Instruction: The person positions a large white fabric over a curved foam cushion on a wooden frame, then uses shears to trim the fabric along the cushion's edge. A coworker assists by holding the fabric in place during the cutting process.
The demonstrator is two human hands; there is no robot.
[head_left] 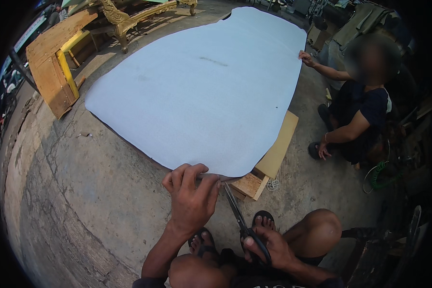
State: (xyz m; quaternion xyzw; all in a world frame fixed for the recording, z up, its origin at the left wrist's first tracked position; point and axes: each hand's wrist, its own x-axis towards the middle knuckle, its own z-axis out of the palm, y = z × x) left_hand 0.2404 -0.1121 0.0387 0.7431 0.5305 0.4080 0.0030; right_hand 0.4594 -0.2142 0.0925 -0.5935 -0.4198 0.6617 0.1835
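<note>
A large whitish sheet of material (192, 105), its underside darker at the near edge, is spread out in front of me. My left hand (192, 197) pinches that near edge, fingers bent over the top. Black-handled scissors (236, 210) are in my right hand (276, 249), with fingers and thumb around the handles. Their blades point up and away, the tips close beside my left fingertips at the sheet's edge. Whether the blades have material between them I cannot make out.
A crouching person (357, 113) at the right holds the sheet's far right edge with one hand (307, 58). Beneath the sheet are a wooden frame (248, 186) and a yellowish panel (281, 146). Gilded carved furniture (125, 24) and a wooden piece (50, 62) stand far left on the concrete floor (105, 192).
</note>
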